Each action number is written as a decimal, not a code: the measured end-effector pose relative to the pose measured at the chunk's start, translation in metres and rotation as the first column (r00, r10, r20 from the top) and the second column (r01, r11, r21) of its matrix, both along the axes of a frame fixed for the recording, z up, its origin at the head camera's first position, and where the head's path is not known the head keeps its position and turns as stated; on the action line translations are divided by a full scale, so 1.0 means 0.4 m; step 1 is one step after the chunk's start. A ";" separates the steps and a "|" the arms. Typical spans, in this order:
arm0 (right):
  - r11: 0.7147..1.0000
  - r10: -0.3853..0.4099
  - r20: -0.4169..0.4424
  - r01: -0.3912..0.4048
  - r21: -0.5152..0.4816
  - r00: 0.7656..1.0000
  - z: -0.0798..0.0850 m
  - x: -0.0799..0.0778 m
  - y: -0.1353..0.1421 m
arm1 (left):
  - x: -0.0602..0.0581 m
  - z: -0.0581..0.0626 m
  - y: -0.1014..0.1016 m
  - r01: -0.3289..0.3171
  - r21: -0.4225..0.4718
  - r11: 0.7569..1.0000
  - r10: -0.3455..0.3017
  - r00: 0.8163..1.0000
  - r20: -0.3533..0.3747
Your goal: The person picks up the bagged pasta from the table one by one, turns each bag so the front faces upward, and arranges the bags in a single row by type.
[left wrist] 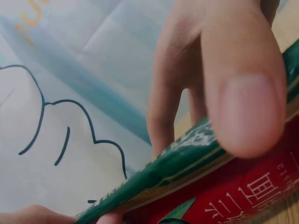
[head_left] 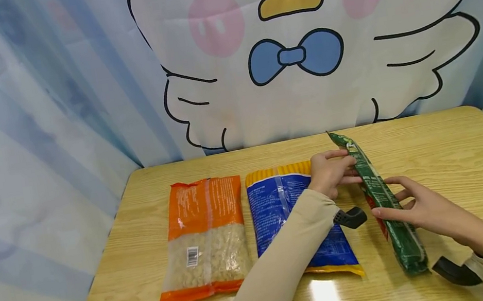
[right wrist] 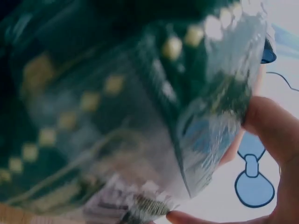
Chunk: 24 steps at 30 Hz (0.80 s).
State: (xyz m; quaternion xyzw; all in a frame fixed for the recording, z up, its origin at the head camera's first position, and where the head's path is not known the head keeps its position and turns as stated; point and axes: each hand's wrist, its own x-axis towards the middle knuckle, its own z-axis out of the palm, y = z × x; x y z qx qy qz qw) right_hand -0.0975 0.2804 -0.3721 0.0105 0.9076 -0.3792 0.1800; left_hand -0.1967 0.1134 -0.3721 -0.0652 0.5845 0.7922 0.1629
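Observation:
A green pasta bag (head_left: 381,192) with a red front stands tilted on its narrow side on the table, slanting from far left to near right. My left hand (head_left: 331,171) pinches its upper far part; in the left wrist view, those fingertips (left wrist: 39,214) lie on either side of its edge. Nearer to me, my right hand (head_left: 414,208) holds the bag, thumb across the red side and fingers on the other. That thumb looms large in the left wrist view over the red face (left wrist: 233,191). Blurred green wrapping (right wrist: 117,107) fills most of the right wrist view.
An orange bag (head_left: 207,205) with a clear window of pale pieces lies flat at left. Beside it lies a blue bag (head_left: 264,209) with yellow ends, partly covered by my left arm. Beyond the wooden table (head_left: 457,149) hangs a curtain (head_left: 300,105) with a cartoon figure.

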 end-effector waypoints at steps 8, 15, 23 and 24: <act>0.989 -0.007 -0.041 0.001 -0.151 0.999 -0.004 0.009 -0.005 | 0.001 0.004 0.001 -0.008 0.006 1.000 0.008 1.000 0.000; 0.953 -0.066 -0.055 0.046 -0.299 0.996 -0.003 0.009 -0.012 | -0.003 0.008 -0.007 0.006 0.024 1.000 -0.006 1.000 -0.024; 0.935 -0.077 -0.063 0.050 -0.352 0.995 0.002 0.006 -0.010 | 0.000 0.014 -0.042 0.071 0.059 0.996 -0.065 0.994 -0.090; 0.932 -0.080 -0.064 0.052 -0.360 0.995 0.002 0.005 -0.009 | 0.002 0.015 -0.047 0.077 0.058 0.995 -0.071 0.992 -0.101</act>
